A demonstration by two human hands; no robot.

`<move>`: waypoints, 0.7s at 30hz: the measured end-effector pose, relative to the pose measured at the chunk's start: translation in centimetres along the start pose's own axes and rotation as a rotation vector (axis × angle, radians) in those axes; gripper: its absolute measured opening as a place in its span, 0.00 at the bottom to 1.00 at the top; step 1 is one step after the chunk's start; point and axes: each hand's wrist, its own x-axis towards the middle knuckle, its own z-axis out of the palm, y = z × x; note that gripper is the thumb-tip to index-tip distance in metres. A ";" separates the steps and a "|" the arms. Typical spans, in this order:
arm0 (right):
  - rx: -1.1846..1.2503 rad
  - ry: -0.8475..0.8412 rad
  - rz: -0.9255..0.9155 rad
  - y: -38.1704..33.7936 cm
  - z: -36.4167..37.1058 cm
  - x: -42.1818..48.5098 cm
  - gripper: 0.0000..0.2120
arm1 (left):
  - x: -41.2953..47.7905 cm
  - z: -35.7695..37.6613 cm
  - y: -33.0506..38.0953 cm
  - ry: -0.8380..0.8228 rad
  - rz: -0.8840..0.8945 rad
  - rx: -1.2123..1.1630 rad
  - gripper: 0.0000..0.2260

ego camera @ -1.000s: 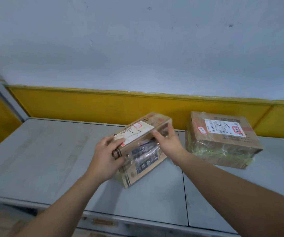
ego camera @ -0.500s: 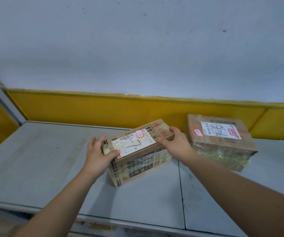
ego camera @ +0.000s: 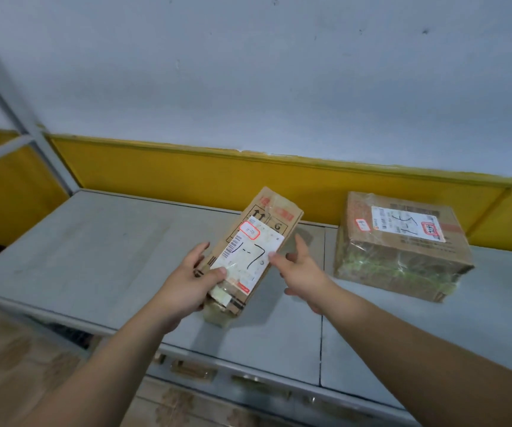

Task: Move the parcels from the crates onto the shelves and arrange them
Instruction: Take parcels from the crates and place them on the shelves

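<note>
A long cardboard parcel with a white label marked "1-7" lies on the grey metal shelf, its length running away from me toward the wall. My left hand grips its near left end, thumb on the label. My right hand is beside the parcel's right side, fingers spread, one fingertip touching the label's edge. A second, wider cardboard parcel with a white label and plastic wrap stands on the shelf to the right, apart from both hands.
A yellow band runs along the wall behind the shelf, under grey-white wall. A grey upright post of the rack stands at the left. The shelf's front edge carries label holders. Floor tiles show below left.
The parcel has turned from lying crosswise to pointing away from me. My right hand has let go of its far end and now hovers at its side; the left hand keeps hold.
</note>
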 end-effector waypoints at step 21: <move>-0.109 0.141 -0.153 1.5 2.4 -9.8 0.36 | -9.1 -1.7 -4.6 -0.021 0.263 0.082 0.19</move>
